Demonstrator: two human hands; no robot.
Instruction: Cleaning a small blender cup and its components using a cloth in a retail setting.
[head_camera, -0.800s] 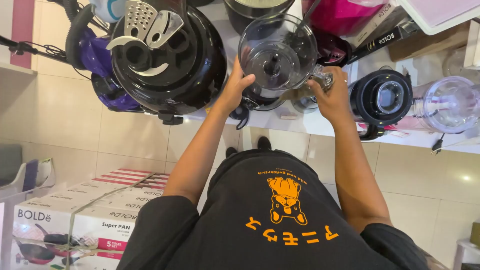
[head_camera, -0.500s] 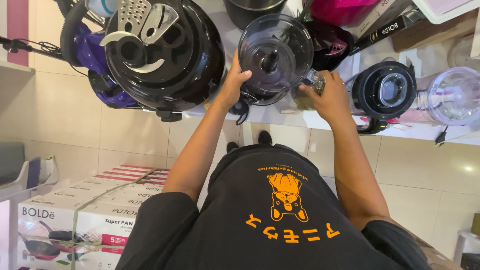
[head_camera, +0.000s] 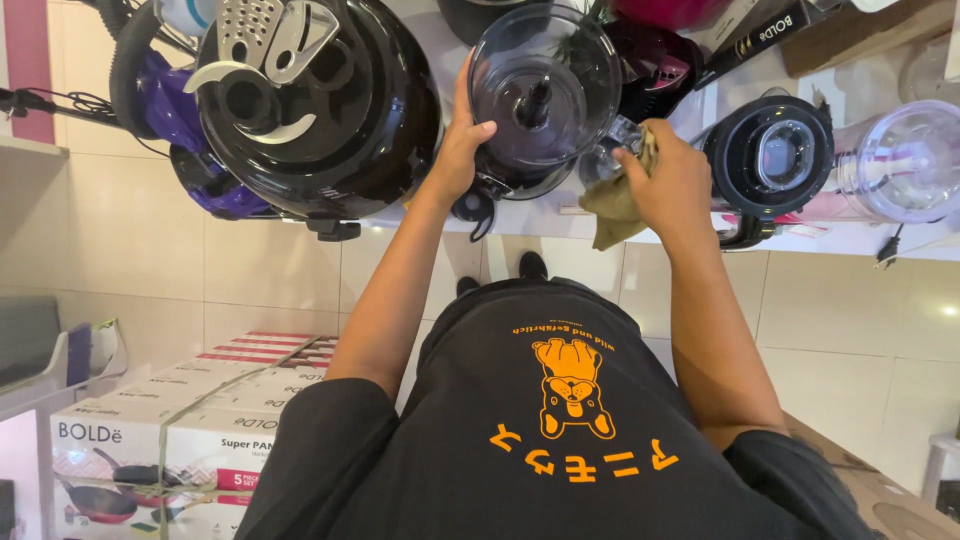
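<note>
Two hands work: left hand grips the clear bowl, right hand clenches a tan cloth.

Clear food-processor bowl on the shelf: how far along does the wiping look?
Done: nothing shows as finished. In hand: the left hand steadies the clear plastic food-processor bowl while the right hand presses an olive-brown cloth against its side. Left: cannot tell; the neighbouring black blender lid is untouched.
</note>
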